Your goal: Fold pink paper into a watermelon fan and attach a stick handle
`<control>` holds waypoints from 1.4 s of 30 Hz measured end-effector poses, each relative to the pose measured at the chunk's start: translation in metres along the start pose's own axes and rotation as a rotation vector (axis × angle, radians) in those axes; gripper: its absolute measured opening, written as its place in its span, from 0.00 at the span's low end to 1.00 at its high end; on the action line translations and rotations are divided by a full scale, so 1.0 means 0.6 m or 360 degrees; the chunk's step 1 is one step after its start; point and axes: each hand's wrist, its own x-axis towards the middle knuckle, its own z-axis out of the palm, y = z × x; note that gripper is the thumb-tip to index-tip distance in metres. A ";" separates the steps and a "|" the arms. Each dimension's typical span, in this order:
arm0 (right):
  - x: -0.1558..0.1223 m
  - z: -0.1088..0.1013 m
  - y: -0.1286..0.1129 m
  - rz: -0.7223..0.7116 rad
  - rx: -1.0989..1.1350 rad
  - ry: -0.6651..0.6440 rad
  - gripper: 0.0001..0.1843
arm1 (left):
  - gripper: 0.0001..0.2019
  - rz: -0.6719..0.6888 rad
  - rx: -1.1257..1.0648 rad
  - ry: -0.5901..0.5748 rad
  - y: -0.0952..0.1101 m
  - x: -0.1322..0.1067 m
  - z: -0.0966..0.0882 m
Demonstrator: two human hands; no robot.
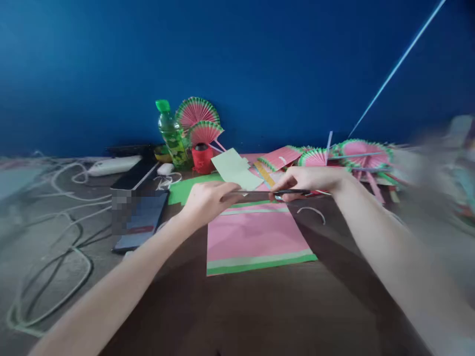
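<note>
1. A slim object (256,192) is spanning the gap between the two hands, above the far part of a pink sheet (256,232); what it is, I cannot tell.
2. Its long axis is running left to right, nearly level, crossing the person's line of sight. One end is pointing left beneath the left hand (208,200); the other is pointing right, reaching past the fingertips of the right hand (306,179).
3. It is looking thin and straight, greyish toward the left and darker toward the right, with a small shiny part showing by the right fingers.
4. The left grip is closing narrowly around the left end, and the right grip is pinching the object between thumb and fingers farther along.
5. The pink sheet is lying flat on the dark bench (260,311), its side edges running away from the person and leaning inward with distance. Its near edge is facing the person and slanting slightly upward to the right.
6. The sheet is showing a broad pink middle, with pale green and brighter green bands bordering its near and far edges.
</note>
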 end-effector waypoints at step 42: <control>-0.020 -0.035 0.003 0.0160 -0.0341 -0.0154 0.27 | 0.16 -0.0671 -0.1020 -0.0622 0.029 0.015 -0.025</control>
